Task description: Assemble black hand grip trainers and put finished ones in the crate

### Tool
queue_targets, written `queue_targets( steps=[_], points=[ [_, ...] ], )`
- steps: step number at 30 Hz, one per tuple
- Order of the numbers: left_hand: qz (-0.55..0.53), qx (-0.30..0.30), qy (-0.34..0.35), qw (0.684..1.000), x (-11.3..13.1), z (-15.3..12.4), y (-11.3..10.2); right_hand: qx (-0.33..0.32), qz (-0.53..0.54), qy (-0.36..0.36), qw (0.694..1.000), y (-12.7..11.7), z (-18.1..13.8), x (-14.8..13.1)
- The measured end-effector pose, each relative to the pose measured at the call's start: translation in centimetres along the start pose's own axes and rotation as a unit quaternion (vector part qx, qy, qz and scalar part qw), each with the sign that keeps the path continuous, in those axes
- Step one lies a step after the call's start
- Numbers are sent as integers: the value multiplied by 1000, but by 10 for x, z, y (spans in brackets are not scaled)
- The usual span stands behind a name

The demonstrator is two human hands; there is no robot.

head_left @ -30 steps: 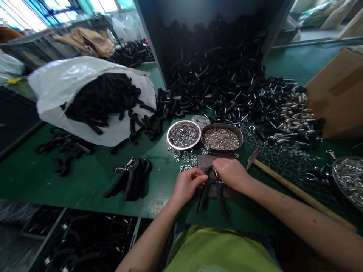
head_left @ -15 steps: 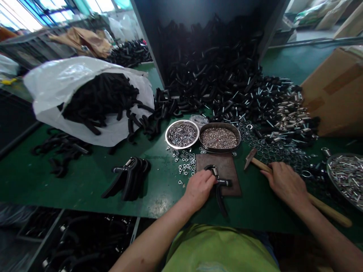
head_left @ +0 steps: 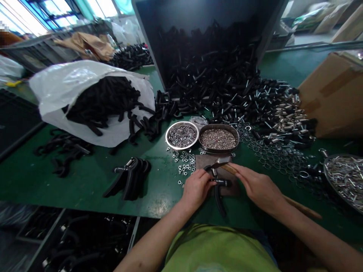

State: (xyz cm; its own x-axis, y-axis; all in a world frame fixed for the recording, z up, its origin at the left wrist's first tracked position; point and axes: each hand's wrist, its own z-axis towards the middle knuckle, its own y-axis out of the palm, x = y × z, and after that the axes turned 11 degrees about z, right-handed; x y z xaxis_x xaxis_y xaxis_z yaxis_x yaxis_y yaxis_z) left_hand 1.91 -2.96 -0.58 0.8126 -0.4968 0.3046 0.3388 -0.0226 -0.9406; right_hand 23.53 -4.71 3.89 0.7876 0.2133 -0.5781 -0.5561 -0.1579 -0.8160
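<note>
My left hand [head_left: 197, 186] is closed on a black hand grip exerciser [head_left: 219, 200] with a metal spring, holding it over a brown metal plate [head_left: 200, 162] on the green table. In my right hand [head_left: 256, 185] is a hammer [head_left: 225, 163], gripped by its wooden handle. The hammer's head is above the plate, at the upper end of the hand grip; whether it touches cannot be made out. Several finished-looking hand grips [head_left: 132, 177] stand in a row to the left.
Small nuts [head_left: 185, 164] lie scattered beside the plate. Behind are a round bowl [head_left: 167, 141] and an oval tin [head_left: 219, 151] of small metal parts. A white sack [head_left: 53, 88] of black handles, a cardboard box [head_left: 331, 98] and a bowl of rivets [head_left: 344, 177] stand around.
My right hand has brought the hammer leftward from the table's right side to over the plate. My left hand stays nearly in place on the hand grip.
</note>
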Motion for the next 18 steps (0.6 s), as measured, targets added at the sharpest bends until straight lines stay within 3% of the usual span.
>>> queue_targets(
  steps=[4, 6, 9, 11, 15, 18],
  points=[
    [-89, 2, -83, 993, -1, -9, -4, 47, 4, -76, 996, -2, -19, -10],
    [-103, -1, -117, 988, 0, -14, -6, 13, -39, -96, 994, 3, -27, -10],
    [-101, -10, -128, 987, 1, -19, -6, -37, -94, -69, 993, 10, -31, -3],
    [-92, -13, -128, 987, 2, -21, -4, -12, -81, -57, 995, 8, -32, 2],
    [-88, -11, -128, 988, 3, -21, -1, 106, -16, -84, 991, -5, -36, -3],
    [-84, -10, -129, 988, 3, -21, 1, 94, -24, -114, 989, -2, -37, -10]
  ],
)
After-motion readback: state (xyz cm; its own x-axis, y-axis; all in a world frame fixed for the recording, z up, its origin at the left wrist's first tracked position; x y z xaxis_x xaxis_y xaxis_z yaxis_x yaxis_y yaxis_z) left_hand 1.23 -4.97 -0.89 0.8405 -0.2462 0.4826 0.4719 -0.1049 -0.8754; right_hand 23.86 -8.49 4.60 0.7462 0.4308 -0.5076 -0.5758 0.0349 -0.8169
